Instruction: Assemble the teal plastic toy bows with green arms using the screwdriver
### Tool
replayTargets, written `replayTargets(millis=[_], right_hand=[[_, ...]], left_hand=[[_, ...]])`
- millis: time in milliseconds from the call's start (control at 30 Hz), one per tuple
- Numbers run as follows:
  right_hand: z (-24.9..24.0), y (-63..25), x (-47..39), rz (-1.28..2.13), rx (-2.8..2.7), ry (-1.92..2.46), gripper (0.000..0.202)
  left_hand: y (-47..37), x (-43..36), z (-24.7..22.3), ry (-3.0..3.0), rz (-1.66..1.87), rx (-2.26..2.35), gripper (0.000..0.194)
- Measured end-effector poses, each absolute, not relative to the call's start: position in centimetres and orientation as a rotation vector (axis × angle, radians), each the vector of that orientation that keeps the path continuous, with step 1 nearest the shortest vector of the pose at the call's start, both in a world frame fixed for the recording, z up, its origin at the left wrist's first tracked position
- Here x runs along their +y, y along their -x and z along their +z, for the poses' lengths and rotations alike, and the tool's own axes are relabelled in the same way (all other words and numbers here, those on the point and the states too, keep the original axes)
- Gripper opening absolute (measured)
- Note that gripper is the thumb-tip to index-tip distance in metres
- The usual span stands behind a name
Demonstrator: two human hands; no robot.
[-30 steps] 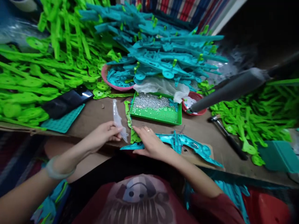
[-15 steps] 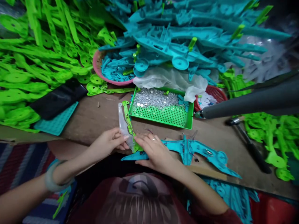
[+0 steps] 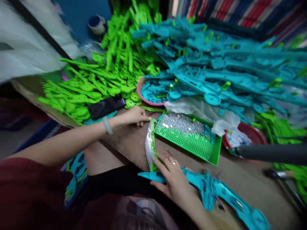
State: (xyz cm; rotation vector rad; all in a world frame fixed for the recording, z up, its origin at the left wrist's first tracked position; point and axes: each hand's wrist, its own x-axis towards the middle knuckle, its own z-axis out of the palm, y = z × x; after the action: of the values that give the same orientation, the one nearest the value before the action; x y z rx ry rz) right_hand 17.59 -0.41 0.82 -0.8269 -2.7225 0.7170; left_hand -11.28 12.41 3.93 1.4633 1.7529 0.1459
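A narrow green plastic part [image 3: 153, 144] lies with a translucent plastic piece [image 3: 148, 148] along its left side. At their far end, my left hand [image 3: 137, 116] is closed, its index fingertip and thumb at the tip of the translucent piece. My right hand [image 3: 174, 179] bends over the near end of the green part, fingers on it and thumb at the near edge of a long blue plastic piece [image 3: 206, 188]. That blue piece extends to the right beneath my right hand, with thin wires on it. My right palm hides part of both.
Ahead stands a green perforated tray [image 3: 189, 145] of small metal pieces. Behind it lie heaps of green parts [image 3: 81, 89] and blue parts [image 3: 203, 70]. A pink basket [image 3: 153, 103], red basket [image 3: 256, 135], black phone-like object [image 3: 105, 107], dark tool [image 3: 235, 150] and hammer [image 3: 285, 182] surround it.
My left hand has moved from the near part of the translucent piece up to its far end. My right hand stays by the green part's near end. The view has swung left.
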Motion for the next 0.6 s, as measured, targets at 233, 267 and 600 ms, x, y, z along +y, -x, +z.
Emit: replayTargets(millis=[233,267,600], right_hand=[[-2.4,-18.2,0.1,0.448,-2.702,0.667,0.101],[-2.9,-18.3,0.2,0.433,-2.7,0.649,0.102],[-4.1,-18.5,0.7,0.339,-2.708,0.756,0.046]], left_hand=[[19.0,15.6,11.4,-1.706,0.255,2.187,0.027],[20.9,16.8,12.3,-1.716,0.275,2.246,0.026],[24.8,25.5,11.7,-1.63,0.402,2.259,0.038]])
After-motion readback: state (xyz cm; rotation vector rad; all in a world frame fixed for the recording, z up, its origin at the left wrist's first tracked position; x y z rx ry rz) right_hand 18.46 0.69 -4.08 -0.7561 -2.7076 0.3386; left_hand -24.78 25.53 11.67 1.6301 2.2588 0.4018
